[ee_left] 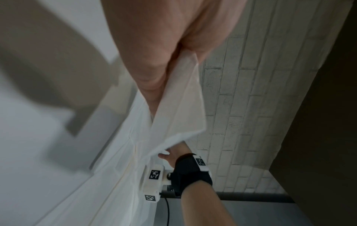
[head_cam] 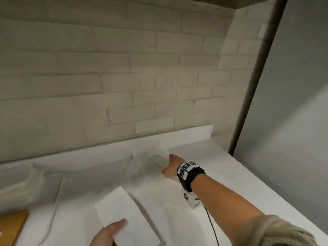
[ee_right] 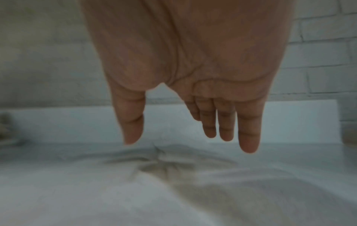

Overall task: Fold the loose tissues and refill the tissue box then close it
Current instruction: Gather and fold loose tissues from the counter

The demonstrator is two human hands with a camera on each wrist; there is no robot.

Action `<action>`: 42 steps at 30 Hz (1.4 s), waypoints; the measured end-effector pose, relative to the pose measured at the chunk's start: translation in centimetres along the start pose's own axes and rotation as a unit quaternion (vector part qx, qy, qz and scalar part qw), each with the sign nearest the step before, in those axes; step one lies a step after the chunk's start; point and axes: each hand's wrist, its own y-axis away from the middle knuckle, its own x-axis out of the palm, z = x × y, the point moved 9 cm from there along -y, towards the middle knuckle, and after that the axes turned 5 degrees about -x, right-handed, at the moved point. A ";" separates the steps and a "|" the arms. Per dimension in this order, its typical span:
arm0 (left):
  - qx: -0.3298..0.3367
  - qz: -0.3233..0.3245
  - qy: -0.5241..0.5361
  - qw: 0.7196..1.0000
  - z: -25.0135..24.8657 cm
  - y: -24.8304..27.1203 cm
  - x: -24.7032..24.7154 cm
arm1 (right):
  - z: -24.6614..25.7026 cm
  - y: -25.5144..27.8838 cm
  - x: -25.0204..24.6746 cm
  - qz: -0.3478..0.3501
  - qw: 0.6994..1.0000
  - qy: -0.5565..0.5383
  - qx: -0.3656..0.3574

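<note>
Left hand [head_cam: 106, 233]: at the near edge of the counter, thumb and fingers pinched on a folded tissue [head_cam: 122, 212]. The left wrist view confirms the grip — the sheet hangs doubled from between thumb and palm, partly lifted off the surface.

Right hand [head_cam: 171, 166]: extended toward the back of the counter, fingers straight and slightly spread, holding nothing. The right wrist view shows the fingertips [ee_right: 249, 143] hovering just above a crumpled loose tissue [head_cam: 149, 160] lying near the upstand; contact cannot be confirmed.

Surroundings: the white counter [head_cam: 221, 174] carries further tissue along its left side, including a blurred heap [head_cam: 26, 183] at the far left. A tan object [head_cam: 12, 226] shows at the lower left corner; it may be the tissue box, but too little is visible to say. A pale brick wall [head_cam: 124, 68] stands behind the counter.

Assessment: folding appears in progress, with the box not yet refilled or closed.

Risks:
- The loose tissue is thin and crumpled — a one-handed pull could tear it or drag it in bunched, making a clean fold harder.
- The folded tissue is held at one corner only; movement of the left hand could let it fall open.
- White tissue on a white counter is hard to distinguish, so a sheet may be overlooked.
</note>
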 end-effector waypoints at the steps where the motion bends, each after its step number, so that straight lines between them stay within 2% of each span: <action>1: 0.026 0.003 -0.010 1.000 -0.9 -0.8 -0.3 | -0.7 -1.2 0.4 0.010 0.999 0.032 0.014; 2: 0.042 -0.002 -0.042 0.998 -1.5 -1.2 -0.1 | -1.2 -2.0 1.1 0.022 0.997 0.066 0.017; 4: 0.076 -0.021 -0.032 0.996 -3.4 -1.3 0.1 | -1.4 -3.7 2.4 0.032 0.991 0.132 0.002; 6: 0.045 0.006 -0.023 0.999 -3.2 -1.9 1.2 | -1.7 -5.3 2.0 0.025 0.986 0.165 -0.004; 7: 0.016 0.028 -0.035 0.999 -2.6 -2.3 1.8 | -1.9 -5.8 1.2 0.023 0.986 0.164 -0.005; 10: 0.062 0.012 -0.003 0.998 -3.4 -3.4 2.3 | -1.3 -5.1 -1.9 -0.002 0.997 0.078 -0.027; 13: 0.029 0.059 0.079 0.995 -2.2 -4.1 4.8 | 4.1 0.8 -2.2 0.008 0.987 0.046 -0.151; 16: -0.013 0.159 0.140 0.977 -1.3 -3.3 8.6 | 9.7 9.4 2.1 0.055 0.942 0.138 -0.301; 17: -0.035 0.167 0.142 0.975 -0.8 -3.5 8.6 | 10.4 11.5 3.2 0.076 0.929 0.145 -0.331; 18: -0.051 0.148 0.133 0.979 0.3 -3.8 8.1 | 10.4 12.9 4.0 0.107 0.923 0.127 -0.346; 19: -0.046 0.130 0.110 0.984 1.0 -4.4 7.8 | 9.5 13.1 4.0 0.137 0.932 0.074 -0.326; 20: -0.051 0.134 0.114 0.983 1.1 -3.9 8.2 | 7.7 12.5 3.7 0.166 0.948 -0.006 -0.273; 21: -0.059 0.151 0.137 0.977 1.5 -2.9 8.9 | 5.2 11.5 3.1 0.164 0.959 -0.080 -0.216; 22: -0.018 0.122 0.123 0.985 1.2 -3.0 8.0 | 2.4 9.9 2.5 0.137 0.971 -0.107 -0.166; 23: 0.056 0.083 0.087 0.991 0.2 -2.7 7.0 | -0.6 8.6 2.0 0.105 0.985 -0.074 -0.119; 25: 0.008 0.061 0.103 0.993 1.2 -3.6 4.3 | -5.6 6.8 2.4 0.088 0.994 0.057 -0.029; 27: 0.044 0.044 0.081 0.995 0.4 -2.3 2.5 | -8.3 6.4 3.3 0.110 0.986 0.120 0.025; 28: 0.046 0.048 0.087 0.994 0.4 -1.7 2.4 | -8.7 6.3 3.7 0.119 0.988 0.099 0.028; 30: 0.024 0.011 0.073 0.997 0.7 -1.5 1.4 | -7.7 6.3 3.5 0.119 0.992 0.029 -0.015; 32: 0.029 -0.029 0.061 0.997 0.7 -1.3 0.4 | -6.0 6.9 1.6 0.089 0.993 -0.043 -0.067; 33: 0.028 -0.028 0.068 0.997 0.8 -1.0 0.2 | -5.0 7.4 0.2 0.066 0.987 -0.117 -0.090; 34: 0.031 -0.028 0.073 0.996 0.8 -0.9 0.2 | -3.5 8.3 -1.0 0.053 0.966 -0.223 -0.117; 35: 0.031 -0.023 0.076 0.996 0.8 -0.7 0.4 | -1.7 9.5 -1.9 0.059 0.923 -0.352 -0.146; 37: 0.026 0.004 0.088 0.996 1.1 -0.1 1.6 | 2.1 11.5 -2.1 0.106 0.797 -0.566 -0.181; 38: 0.021 0.021 0.098 0.995 1.4 0.3 2.4 | 3.7 12.2 -1.5 0.119 0.768 -0.601 -0.186; 39: 0.016 0.040 0.109 0.993 1.6 0.7 3.3 | 5.1 12.8 -0.4 0.117 0.773 -0.596 -0.184; 40: 0.009 0.061 0.118 0.991 1.9 1.1 4.1 | 6.1 13.0 1.3 0.101 0.802 -0.563 -0.174; 42: 0.017 0.073 0.099 0.992 2.3 1.8 4.6 | 6.9 13.4 4.4 0.029 0.883 -0.448 -0.135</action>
